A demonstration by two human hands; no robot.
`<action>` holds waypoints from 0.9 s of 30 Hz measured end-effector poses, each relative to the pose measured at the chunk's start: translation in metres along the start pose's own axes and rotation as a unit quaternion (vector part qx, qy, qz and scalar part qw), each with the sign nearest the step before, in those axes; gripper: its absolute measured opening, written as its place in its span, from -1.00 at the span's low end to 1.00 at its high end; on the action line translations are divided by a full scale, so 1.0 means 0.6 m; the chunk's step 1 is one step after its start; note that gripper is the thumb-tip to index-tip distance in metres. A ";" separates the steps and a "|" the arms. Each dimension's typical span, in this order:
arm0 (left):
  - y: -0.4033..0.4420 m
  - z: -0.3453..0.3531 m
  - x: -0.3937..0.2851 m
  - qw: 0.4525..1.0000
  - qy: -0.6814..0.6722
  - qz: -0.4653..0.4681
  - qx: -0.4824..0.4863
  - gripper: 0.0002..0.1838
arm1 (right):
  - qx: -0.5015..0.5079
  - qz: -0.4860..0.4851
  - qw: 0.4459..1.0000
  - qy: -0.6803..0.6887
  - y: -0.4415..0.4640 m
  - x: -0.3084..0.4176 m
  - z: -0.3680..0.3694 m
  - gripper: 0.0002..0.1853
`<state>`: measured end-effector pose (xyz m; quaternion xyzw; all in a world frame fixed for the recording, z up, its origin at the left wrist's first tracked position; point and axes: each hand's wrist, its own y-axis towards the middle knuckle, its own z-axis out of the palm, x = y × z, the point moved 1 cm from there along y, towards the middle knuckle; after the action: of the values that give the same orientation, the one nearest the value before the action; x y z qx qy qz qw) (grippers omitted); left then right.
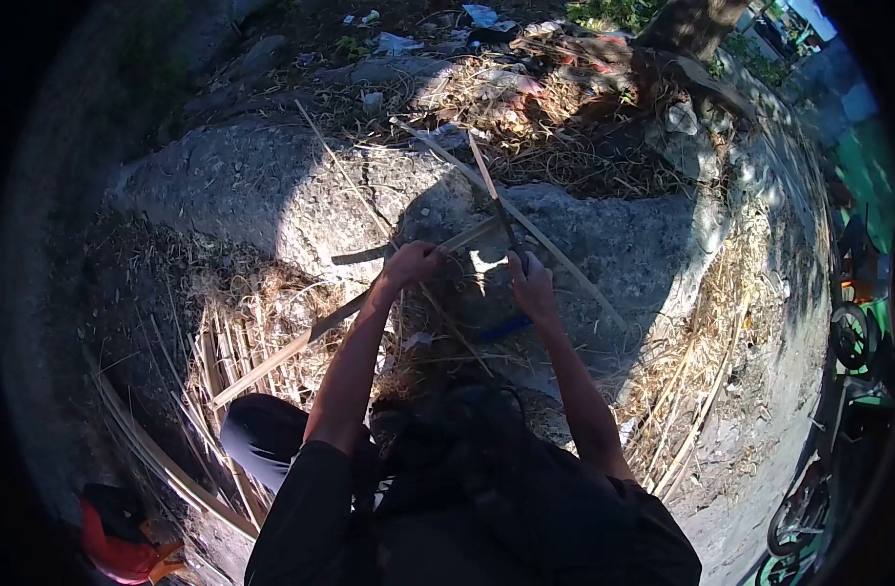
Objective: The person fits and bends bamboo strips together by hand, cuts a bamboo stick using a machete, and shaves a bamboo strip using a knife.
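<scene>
My left hand (415, 264) is closed around a long, flat bamboo strip (271, 365). The strip slants from the lower left up to the right, its far end at the blade of a long knife (496, 200). That knife points up and away, its handle wrapped in my right hand (531, 285). Strip and blade cross just ahead of my hands; whether the edge is cutting in cannot be made out. Beyond them, a thin stick (342, 171) and a longer pale slat (564, 262) lie across the stone.
A rough stone ledge (213, 186) spans the area ahead. More bamboo strips (228, 356) and shavings lie at left. A blue object (506, 328) sits below my right hand, a red one (120, 542) at lower left. Motorbikes (853, 337) stand far right.
</scene>
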<state>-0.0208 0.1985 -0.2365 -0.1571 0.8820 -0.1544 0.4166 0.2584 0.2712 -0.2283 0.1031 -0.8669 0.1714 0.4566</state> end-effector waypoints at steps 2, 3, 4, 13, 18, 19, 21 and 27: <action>0.013 0.007 0.023 0.999 -0.048 -0.009 0.018 -0.40 | 0.012 0.009 1.000 0.010 -0.003 0.009 -0.005 -0.44; 0.013 0.003 0.019 0.999 -0.050 -0.010 0.019 -0.40 | 0.013 0.009 1.000 0.013 -0.005 0.015 -0.007 -0.45; 0.009 -0.003 0.014 0.998 -0.049 -0.025 0.030 -0.41 | 0.015 0.011 1.000 0.016 -0.008 0.019 -0.007 -0.45; 0.010 -0.024 0.000 0.988 -0.066 -0.099 0.099 -0.42 | -0.034 -0.031 0.998 0.031 -0.005 0.048 -0.006 -0.44; 0.010 -0.033 -0.008 0.987 -0.060 -0.103 0.109 -0.40 | 0.004 0.015 0.999 0.031 0.007 -0.014 0.015 -0.47; 0.014 -0.032 -0.007 0.985 -0.060 -0.109 0.120 -0.41 | 0.014 0.021 0.999 0.038 0.010 -0.012 0.011 -0.45; 0.012 -0.035 -0.004 0.983 -0.059 -0.116 0.127 -0.41 | 0.005 0.011 0.999 0.040 0.009 -0.013 0.018 -0.45; -0.013 -0.035 -0.034 1.000 0.027 -0.005 -0.011 -0.31 | -0.014 0.002 0.999 0.042 0.006 -0.009 0.020 -0.45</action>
<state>-0.0235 0.2031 -0.2067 -0.1620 0.8937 -0.1508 0.3903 0.2512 0.2698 -0.2395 0.0879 -0.8497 0.1643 0.4933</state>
